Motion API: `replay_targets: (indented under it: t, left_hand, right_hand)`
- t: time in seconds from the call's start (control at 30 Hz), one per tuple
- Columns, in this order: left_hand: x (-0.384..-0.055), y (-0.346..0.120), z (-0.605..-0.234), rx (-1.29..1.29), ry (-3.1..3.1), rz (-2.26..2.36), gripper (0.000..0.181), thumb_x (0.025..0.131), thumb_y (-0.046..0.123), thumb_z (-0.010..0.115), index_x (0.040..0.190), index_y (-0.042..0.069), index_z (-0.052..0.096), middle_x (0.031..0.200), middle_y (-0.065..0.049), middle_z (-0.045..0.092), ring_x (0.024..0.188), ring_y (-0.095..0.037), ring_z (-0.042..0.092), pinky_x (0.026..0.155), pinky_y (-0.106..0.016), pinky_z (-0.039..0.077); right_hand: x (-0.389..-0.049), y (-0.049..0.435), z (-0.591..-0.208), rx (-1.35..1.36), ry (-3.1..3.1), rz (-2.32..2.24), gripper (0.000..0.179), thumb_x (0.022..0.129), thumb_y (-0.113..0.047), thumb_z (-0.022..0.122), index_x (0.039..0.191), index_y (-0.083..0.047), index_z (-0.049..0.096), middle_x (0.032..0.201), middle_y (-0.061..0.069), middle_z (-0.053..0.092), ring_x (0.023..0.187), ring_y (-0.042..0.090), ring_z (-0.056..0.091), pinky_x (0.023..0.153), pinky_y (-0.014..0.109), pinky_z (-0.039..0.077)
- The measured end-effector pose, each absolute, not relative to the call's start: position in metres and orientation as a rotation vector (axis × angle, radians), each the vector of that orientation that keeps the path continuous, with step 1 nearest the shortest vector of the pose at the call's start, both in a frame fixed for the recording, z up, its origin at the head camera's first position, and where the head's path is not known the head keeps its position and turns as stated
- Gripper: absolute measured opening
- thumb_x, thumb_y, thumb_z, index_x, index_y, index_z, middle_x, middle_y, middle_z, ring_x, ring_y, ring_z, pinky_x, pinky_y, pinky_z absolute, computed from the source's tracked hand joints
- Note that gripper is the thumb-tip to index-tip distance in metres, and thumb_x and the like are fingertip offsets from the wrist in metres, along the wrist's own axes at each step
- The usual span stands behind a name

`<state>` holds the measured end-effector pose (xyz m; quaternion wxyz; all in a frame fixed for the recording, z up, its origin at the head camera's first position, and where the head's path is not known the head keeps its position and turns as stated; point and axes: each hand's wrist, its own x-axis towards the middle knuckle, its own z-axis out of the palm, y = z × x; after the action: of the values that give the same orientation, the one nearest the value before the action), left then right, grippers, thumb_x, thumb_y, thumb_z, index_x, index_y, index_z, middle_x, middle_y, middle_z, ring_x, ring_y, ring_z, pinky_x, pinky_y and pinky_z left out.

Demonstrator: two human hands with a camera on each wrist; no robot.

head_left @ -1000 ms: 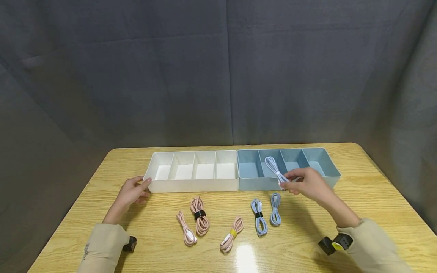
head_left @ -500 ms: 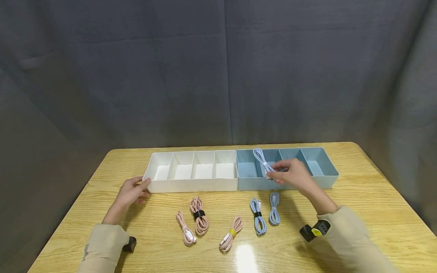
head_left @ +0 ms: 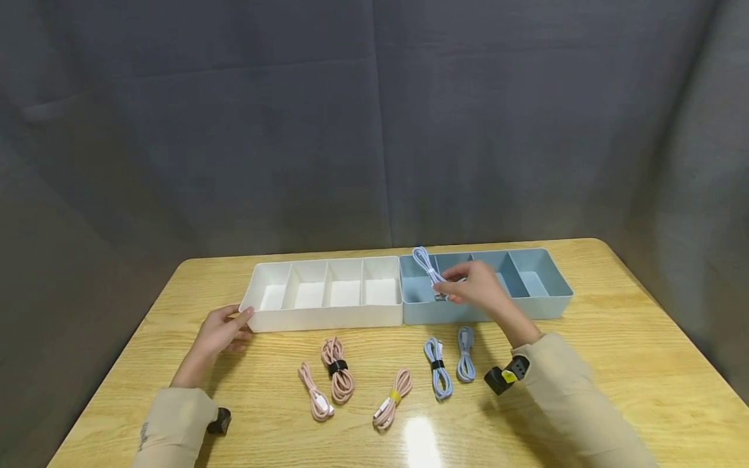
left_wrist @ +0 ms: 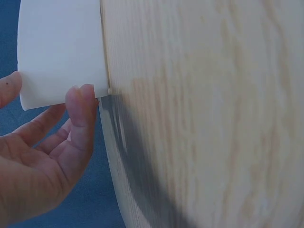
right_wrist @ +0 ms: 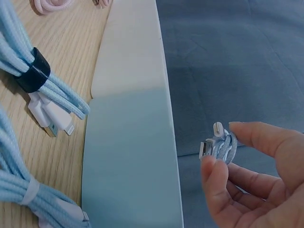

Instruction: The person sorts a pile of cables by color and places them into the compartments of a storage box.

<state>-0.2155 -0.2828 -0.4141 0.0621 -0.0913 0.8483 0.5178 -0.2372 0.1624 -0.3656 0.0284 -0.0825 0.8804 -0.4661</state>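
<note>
My right hand (head_left: pixel 476 286) pinches a coiled light-blue charging cable (head_left: pixel 425 261) between thumb and fingers, above the left part of the blue divided box (head_left: pixel 468 314). In the right wrist view, the cable's white plugs (right_wrist: pixel 218 129) stick out by the fingertips. At the left end of the white divided box (head_left: pixel 328 320), my left hand (head_left: pixel 219 333) touches the front corner with relaxed fingers. The left wrist view has the thumb against the box's white wall (left_wrist: pixel 61 52). Both boxes stand end to end.
Two blue cables, one with a black strap (head_left: pixel 438 367) and one plain (head_left: pixel 465 354), lie before the blue box. Further left are pink cables: black-strapped (head_left: pixel 337 370), yellow-strapped (head_left: pixel 393 399) and plain (head_left: pixel 316 392). A grey curtain (head_left: pixel 281 130) hangs behind the table (head_left: pixel 614 338).
My right hand has moved left with the blue cable, from before the box's middle to over its left part. The left hand stays at the white box's corner.
</note>
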Motion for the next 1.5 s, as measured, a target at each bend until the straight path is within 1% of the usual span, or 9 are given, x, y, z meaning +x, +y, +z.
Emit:
replay_targets:
  t: [0.07,0.17,0.33,0.77,1.03,1.23,1.4,1.43,1.5]
  left_hand:
    - [-0.216,-0.284,-0.415,-0.275,2.569,1.564,0.061,0.095,0.034,0.048,0.133,-0.011,0.033,0.101,-0.023,0.055,0.071,-0.016,0.06,0.059,-0.031,0.055]
    - [-0.217,-0.285,-0.417,-0.263,2.58,1.564,0.062,0.095,0.035,0.048,0.133,-0.011,0.033,0.104,-0.025,0.054,0.071,-0.016,0.06,0.059,-0.031,0.055]
    - [-0.217,-0.285,-0.417,-0.253,2.595,1.563,0.062,0.095,0.036,0.047,0.133,-0.011,0.034,0.107,-0.027,0.054,0.072,-0.016,0.06,0.059,-0.031,0.055]
    - [-0.217,-0.282,-0.419,-0.278,2.603,1.548,0.064,0.094,0.038,0.048,0.133,-0.01,0.034,0.104,-0.024,0.055,0.073,-0.016,0.06,0.06,-0.032,0.055]
    - [-0.218,-0.283,-0.417,-0.293,2.584,1.562,0.063,0.094,0.037,0.049,0.133,-0.01,0.034,0.106,-0.024,0.054,0.072,-0.016,0.06,0.059,-0.031,0.055]
    - [-0.217,-0.283,-0.416,-0.288,2.581,1.57,0.06,0.095,0.034,0.048,0.133,-0.01,0.034,0.106,-0.024,0.054,0.072,-0.017,0.06,0.059,-0.031,0.055]
    - [-0.216,-0.284,-0.417,-0.273,2.586,1.569,0.064,0.094,0.038,0.049,0.133,-0.01,0.034,0.107,-0.025,0.054,0.074,-0.018,0.06,0.059,-0.03,0.055]
    - [-0.216,-0.285,-0.417,-0.256,2.582,1.576,0.067,0.093,0.04,0.049,0.133,-0.011,0.034,0.106,-0.025,0.054,0.074,-0.018,0.06,0.059,-0.03,0.055]
    - [-0.218,-0.288,-0.423,-0.271,2.567,1.608,0.069,0.091,0.044,0.051,0.133,-0.008,0.035,0.103,-0.023,0.056,0.072,-0.016,0.06,0.058,-0.029,0.055]
  right_hand:
    - [-0.241,0.159,-0.367,-0.25,2.713,-1.443,0.038,0.08,-0.02,0.071,0.107,0.006,0.063,0.092,0.016,0.062,0.067,0.021,0.064,0.06,0.029,0.055]
    - [-0.244,0.156,-0.368,-0.221,2.709,-1.438,0.038,0.08,-0.02,0.071,0.106,0.006,0.063,0.094,0.017,0.063,0.067,0.02,0.064,0.061,0.031,0.055]
    - [-0.251,0.153,-0.371,-0.187,2.713,-1.436,0.036,0.08,-0.021,0.07,0.104,0.005,0.064,0.092,0.016,0.064,0.065,0.018,0.062,0.063,0.035,0.055]
    - [-0.256,0.149,-0.378,-0.093,2.732,-1.42,0.03,0.08,-0.019,0.071,0.098,0.003,0.066,0.086,0.013,0.065,0.063,0.016,0.06,0.061,0.031,0.055]
    - [-0.252,0.15,-0.378,-0.138,2.747,-1.424,0.037,0.082,-0.016,0.068,0.109,0.008,0.061,0.094,0.019,0.063,0.064,0.016,0.062,0.061,0.03,0.055]
    - [-0.249,0.152,-0.378,-0.169,2.762,-1.424,0.04,0.081,-0.017,0.069,0.11,0.008,0.06,0.095,0.018,0.061,0.063,0.016,0.062,0.06,0.03,0.054]
    - [-0.244,0.155,-0.376,-0.217,2.77,-1.437,0.038,0.081,-0.018,0.07,0.109,0.006,0.061,0.093,0.016,0.062,0.063,0.017,0.063,0.06,0.032,0.054]
    - [-0.243,0.156,-0.376,-0.225,2.766,-1.443,0.038,0.081,-0.018,0.07,0.109,0.006,0.062,0.092,0.016,0.063,0.064,0.018,0.063,0.06,0.032,0.054]
    - [-0.24,0.158,-0.375,-0.24,2.754,-1.46,0.037,0.08,-0.018,0.07,0.109,0.006,0.062,0.091,0.015,0.063,0.064,0.019,0.063,0.06,0.032,0.054]
